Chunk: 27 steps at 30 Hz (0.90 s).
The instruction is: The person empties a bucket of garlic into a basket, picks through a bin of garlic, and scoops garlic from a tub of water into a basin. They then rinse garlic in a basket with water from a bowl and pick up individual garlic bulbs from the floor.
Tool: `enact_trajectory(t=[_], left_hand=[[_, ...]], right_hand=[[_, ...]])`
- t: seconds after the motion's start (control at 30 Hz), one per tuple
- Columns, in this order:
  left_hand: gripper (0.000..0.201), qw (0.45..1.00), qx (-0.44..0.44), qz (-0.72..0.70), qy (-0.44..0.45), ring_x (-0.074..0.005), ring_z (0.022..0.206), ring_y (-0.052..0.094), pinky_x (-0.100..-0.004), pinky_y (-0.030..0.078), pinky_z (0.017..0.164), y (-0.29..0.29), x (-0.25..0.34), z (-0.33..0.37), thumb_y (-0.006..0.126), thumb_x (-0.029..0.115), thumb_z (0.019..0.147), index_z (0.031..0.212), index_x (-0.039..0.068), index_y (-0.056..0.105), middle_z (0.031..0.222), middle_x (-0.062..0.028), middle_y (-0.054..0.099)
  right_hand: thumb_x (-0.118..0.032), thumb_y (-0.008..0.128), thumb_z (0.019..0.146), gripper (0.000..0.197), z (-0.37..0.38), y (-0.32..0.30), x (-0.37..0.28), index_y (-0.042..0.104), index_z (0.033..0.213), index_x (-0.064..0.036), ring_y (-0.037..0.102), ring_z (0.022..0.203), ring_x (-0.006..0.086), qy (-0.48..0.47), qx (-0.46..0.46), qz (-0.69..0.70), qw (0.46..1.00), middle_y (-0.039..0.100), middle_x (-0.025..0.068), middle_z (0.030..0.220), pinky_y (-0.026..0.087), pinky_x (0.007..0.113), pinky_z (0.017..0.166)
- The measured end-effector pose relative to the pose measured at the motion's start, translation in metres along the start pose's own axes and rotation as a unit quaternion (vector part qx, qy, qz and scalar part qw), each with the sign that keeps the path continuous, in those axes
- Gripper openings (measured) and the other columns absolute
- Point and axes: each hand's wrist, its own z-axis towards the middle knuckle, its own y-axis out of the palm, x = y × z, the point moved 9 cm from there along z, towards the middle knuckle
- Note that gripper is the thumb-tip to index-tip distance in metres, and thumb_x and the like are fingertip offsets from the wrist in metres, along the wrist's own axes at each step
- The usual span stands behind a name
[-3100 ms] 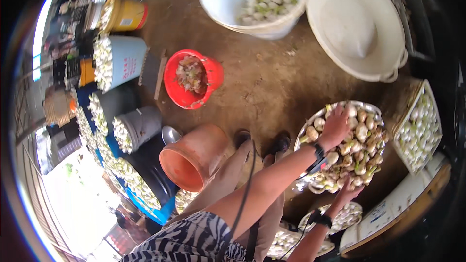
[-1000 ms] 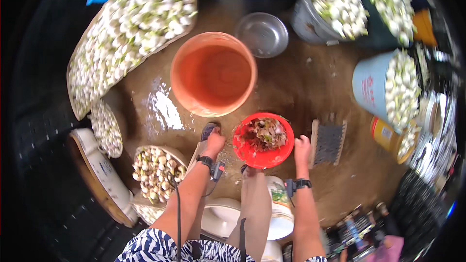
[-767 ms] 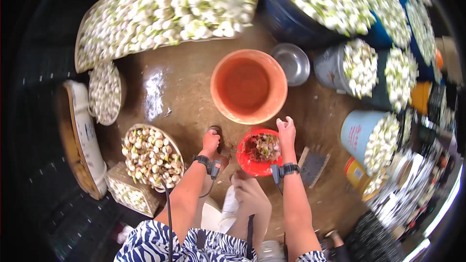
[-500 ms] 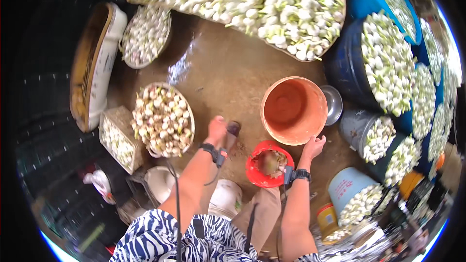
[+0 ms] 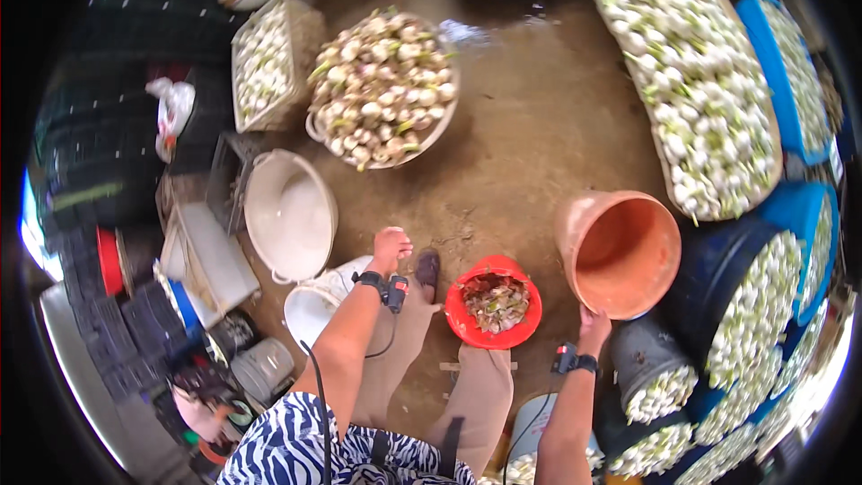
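Observation:
My right hand (image 5: 595, 323) grips the lower rim of an orange bucket (image 5: 620, 251), which is tilted so its bare inside shows. Some fingers are hidden behind the rim. My left hand (image 5: 392, 247) hangs in the air above my left leg, fingers loosely bent and apart, with nothing visible in it. Between the hands, in front of my knees, a red basin (image 5: 467, 328) holds papery peelings (image 5: 498, 303). Ahead and left, a large round pale tub (image 5: 442, 130) is heaped with brownish garlic bulbs (image 5: 382, 90).
A pale empty tub (image 5: 292, 211) and a white bucket (image 5: 310, 314) stand left. Beyond them is a crate (image 5: 305, 54) of white garlic. A long garlic-filled container (image 5: 691, 90) lies far right, with a dark blue barrel (image 5: 718, 287) and a grey bucket (image 5: 642, 359) nearer.
The view has turned left, so containers shift rightward and the brown garlic tub appears higher and nearer the middle. The orange bucket has tilted, with my right hand still on its rim.

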Motion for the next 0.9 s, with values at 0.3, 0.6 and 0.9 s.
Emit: enact_trajectory(t=[0.3,0.6,0.9], left_hand=[[0.017,0.993,0.091,-0.071,-0.008,-0.0218,0.064,0.057,-0.0346,0.051,0.054,-0.086,0.009,0.089,0.049,0.016,0.082,0.097,0.009,0.049,0.077,-0.0090,0.055],[0.019,0.985,0.038,-0.169,-0.012,-0.0228,0.071,0.057,-0.0347,0.051,0.061,-0.042,0.052,0.203,0.048,0.017,0.084,0.101,0.007,0.047,0.086,-0.0103,0.056],[0.027,0.925,0.099,-0.367,-0.018,-0.0221,0.090,0.056,-0.0434,0.047,0.074,0.004,0.033,0.259,0.049,0.018,0.085,0.111,0.015,0.048,0.102,-0.0037,0.057]], right_hand=[[-0.018,0.049,0.081,0.020,-0.081,0.074,0.070,0.055,0.090,-0.0014,0.051,0.053,0.0189,0.018,-0.060,-0.288,0.956,0.055,0.0112,0.073,0.042,0.023,0.045],[-0.012,0.059,0.075,0.031,-0.001,0.492,0.282,0.046,0.101,-0.0030,0.049,0.052,0.0144,-0.073,-0.368,-0.511,0.774,0.050,0.0042,0.068,0.040,0.024,0.043],[-0.015,0.062,0.072,0.032,0.055,0.511,0.338,0.051,0.098,-0.0006,0.059,0.063,0.0246,-0.028,-0.291,-0.445,0.846,0.058,0.0121,0.083,0.050,0.042,0.047]])
